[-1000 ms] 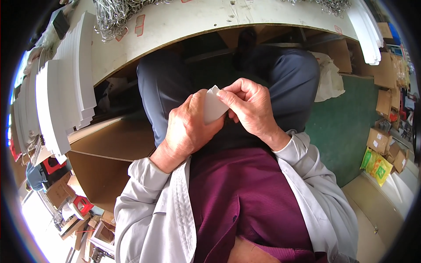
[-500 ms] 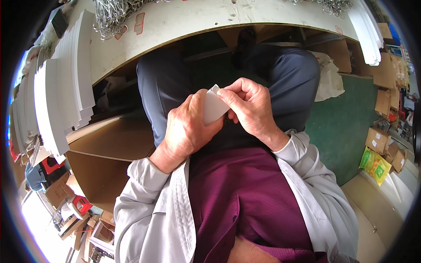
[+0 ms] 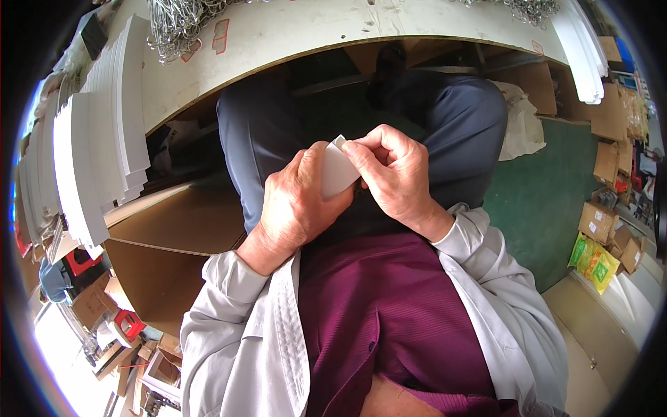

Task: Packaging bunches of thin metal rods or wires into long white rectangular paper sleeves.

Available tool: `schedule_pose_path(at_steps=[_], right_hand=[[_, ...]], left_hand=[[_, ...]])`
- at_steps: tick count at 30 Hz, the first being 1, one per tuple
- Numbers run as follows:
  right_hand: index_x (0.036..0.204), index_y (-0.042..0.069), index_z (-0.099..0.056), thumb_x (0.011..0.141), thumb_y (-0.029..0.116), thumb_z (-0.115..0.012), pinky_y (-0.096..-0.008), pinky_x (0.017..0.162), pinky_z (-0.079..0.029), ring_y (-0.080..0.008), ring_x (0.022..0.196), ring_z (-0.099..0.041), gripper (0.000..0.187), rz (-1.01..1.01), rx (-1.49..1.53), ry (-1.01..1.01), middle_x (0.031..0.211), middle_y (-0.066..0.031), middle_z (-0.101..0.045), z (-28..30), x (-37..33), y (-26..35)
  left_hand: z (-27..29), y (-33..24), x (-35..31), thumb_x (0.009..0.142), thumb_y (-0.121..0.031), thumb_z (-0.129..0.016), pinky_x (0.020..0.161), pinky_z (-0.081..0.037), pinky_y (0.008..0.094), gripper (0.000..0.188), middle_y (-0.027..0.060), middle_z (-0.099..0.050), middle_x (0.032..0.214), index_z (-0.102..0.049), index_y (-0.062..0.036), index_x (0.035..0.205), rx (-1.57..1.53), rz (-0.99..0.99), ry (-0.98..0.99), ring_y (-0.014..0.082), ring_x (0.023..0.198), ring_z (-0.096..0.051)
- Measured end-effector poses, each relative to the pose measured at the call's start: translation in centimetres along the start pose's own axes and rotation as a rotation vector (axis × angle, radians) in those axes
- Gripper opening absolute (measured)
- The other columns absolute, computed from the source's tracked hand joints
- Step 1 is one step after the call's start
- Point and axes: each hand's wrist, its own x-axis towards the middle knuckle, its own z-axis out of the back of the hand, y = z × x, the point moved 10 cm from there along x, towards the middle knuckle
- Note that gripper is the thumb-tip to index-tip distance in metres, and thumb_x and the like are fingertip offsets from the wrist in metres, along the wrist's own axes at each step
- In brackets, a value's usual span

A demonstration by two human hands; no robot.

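Note:
A small white cardboard box (image 3: 338,171) is held over my lap, its narrow far end tipped up. My left hand (image 3: 297,196) wraps round its body from the left, the thumb lying below it. At the upper right corner of the box, my right hand (image 3: 397,174) pinches the edge by the end flap between thumb and curled fingers. The inside of the box does not show, and my right fingertips are partly hidden behind it.
A white table (image 3: 292,43) curves across ahead, bearing bunches of metal hooks (image 3: 182,28). Stacked white card strips (image 3: 104,153) overhang its left edge, more (image 3: 580,52) its right. An open cardboard carton (image 3: 174,243) stands left of my legs. A yellow bag (image 3: 595,262) lies at far right.
My right hand has shifted very slightly at the box's corner. The box and my left hand stay almost in place.

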Motion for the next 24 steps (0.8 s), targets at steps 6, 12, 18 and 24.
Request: schedule_pose_path(at_steps=[6, 12, 18, 24], right_hand=[[0.082, 0.000, -0.066, 0.095, 0.008, -0.074, -0.0233, 0.056, -0.048, -0.0018, 0.064, -0.059, 0.017, 0.015, -0.049, 0.018, 0.067, -0.0026, -0.067, -0.3, 0.3, 0.2], [0.081, 0.000, -0.066, 0.095, 0.008, -0.074, -0.0246, 0.054, -0.048, -0.0032, 0.062, -0.059, 0.018, -0.034, -0.034, 0.043, 0.066, -0.0036, -0.067, -0.3, 0.8, -0.3], [0.092, -0.001, -0.071, 0.097, 0.012, -0.073, -0.0254, 0.057, -0.052, -0.0094, 0.065, -0.067, 0.014, 0.240, -0.160, 0.014, 0.078, -0.0095, -0.073, -1.0, -0.6, 2.0], [0.122, -0.001, -0.071, 0.098, 0.013, -0.071, -0.0266, 0.064, -0.054, -0.0103, 0.071, -0.069, 0.028, 0.246, -0.159, 0.109, 0.084, -0.0148, -0.075, -1.4, -1.4, 0.9]], left_hand=[[0.1, 0.3, -0.1, 0.070, -0.016, -0.088, 0.074, -0.062, 0.0437, 0.064, 0.0235, -0.071, 0.100, -0.059, 0.0050, 0.123, 0.003, -0.011, -0.031, 0.0396, 0.085, -0.074], [0.0, 0.3, -0.1, 0.070, -0.017, -0.087, 0.075, -0.062, 0.0437, 0.063, 0.0229, -0.072, 0.100, -0.060, 0.0051, 0.122, 0.015, -0.005, -0.026, 0.0395, 0.087, -0.074], [0.4, 0.7, 0.1, 0.072, -0.017, -0.085, 0.070, -0.062, 0.0440, 0.059, 0.0203, -0.071, 0.098, -0.059, 0.0036, 0.121, -0.050, -0.008, -0.052, 0.0389, 0.083, -0.073], [0.2, 1.4, 0.2, 0.073, -0.018, -0.085, 0.073, -0.062, 0.0444, 0.057, 0.0229, -0.071, 0.101, -0.061, 0.0036, 0.121, -0.097, 0.041, -0.037, 0.0406, 0.086, -0.073]])
